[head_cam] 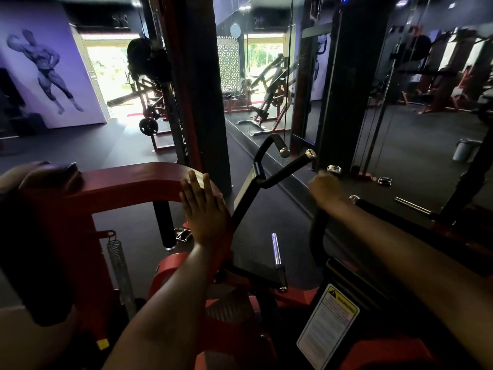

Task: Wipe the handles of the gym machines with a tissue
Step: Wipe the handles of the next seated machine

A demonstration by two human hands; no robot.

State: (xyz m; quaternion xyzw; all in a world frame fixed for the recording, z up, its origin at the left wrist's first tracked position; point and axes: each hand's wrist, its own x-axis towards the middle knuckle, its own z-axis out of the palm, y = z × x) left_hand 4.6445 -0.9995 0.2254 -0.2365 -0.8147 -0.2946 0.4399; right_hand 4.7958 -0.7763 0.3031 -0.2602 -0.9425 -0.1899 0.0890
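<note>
At the far left a dark padded roller (49,173) with a soft rounded shape sits at the end of the red frame (128,182), a thick painted metal beam that curves like an arch. Below the frame hang one coiled steel spring (120,265) and one black cylindrical post (164,225). The left hand (205,212) lies flat on the curve of the red frame, its fingers straight and together, holding nothing. Right of the frame stand two black handles (290,166) with shiny chrome end caps, both matte and tube shaped. Further right of the frame, the right hand (324,188) is curled around a third handle (334,169) just under its chrome cap; a tissue cannot be seen inside the fist. Low beside it a white warning label (329,324) is stuck on the machine
</note>
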